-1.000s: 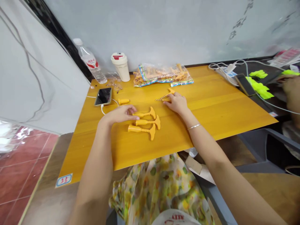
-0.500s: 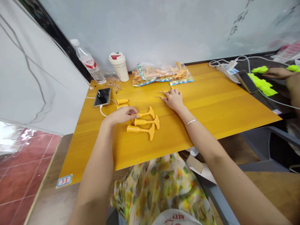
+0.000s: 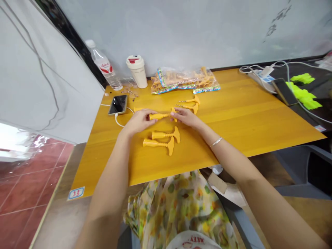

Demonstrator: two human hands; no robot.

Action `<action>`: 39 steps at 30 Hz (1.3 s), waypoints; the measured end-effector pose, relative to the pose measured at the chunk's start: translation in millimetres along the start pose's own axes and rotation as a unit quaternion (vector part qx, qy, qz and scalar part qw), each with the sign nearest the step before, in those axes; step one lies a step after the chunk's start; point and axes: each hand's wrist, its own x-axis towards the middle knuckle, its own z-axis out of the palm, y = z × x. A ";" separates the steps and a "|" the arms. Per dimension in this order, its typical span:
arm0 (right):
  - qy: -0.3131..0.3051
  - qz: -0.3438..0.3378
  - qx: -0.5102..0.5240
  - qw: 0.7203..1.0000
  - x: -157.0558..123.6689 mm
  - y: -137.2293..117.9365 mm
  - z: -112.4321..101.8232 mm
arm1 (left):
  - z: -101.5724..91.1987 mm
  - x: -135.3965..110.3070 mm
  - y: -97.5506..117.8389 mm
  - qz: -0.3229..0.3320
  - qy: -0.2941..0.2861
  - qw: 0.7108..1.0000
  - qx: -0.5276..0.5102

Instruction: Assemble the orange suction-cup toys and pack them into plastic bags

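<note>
Loose tools (image 3: 171, 146) on table (image 3: 233, 138), right of phone (image 3: 118, 104); bags (image 3: 178, 82) behind tools; cup (image 3: 138, 73) left of bags.

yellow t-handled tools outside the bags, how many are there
5: held tool between left hand and right hand, two capped tools lower in view, two bare-screw tools beyond the right hand. Others may be hidden.

One camera, worn on the person's head, looks forward and down across the bench (image 3: 238, 117), near enough that patterned clothing (image 3: 176, 207) fills the bottom centre, both forearms (image 3: 110, 183) rise from the lower edge, the fingers (image 3: 181, 112) sit near mid-view and a pale panel (image 3: 194, 31) spans the top
</note>
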 end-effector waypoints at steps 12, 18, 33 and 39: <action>0.076 -0.375 -0.302 0.873 -13.1 -25.4 -7.5 | -16.8 -6.5 19.5 -0.099 0.067 0.936 -0.330; 0.057 -0.410 -0.401 0.817 -18.2 -33.6 -8.2 | -22.2 -7.2 31.6 -0.183 0.082 0.883 -0.424; 0.238 0.006 -0.040 0.970 -13.0 -22.6 -47.8 | -44.3 -21.9 -21.1 -0.127 0.056 0.980 -0.145; 0.086 0.199 -0.011 0.976 -18.3 -29.4 -61.2 | -36.8 -16.5 -24.0 -0.124 -0.010 0.992 0.026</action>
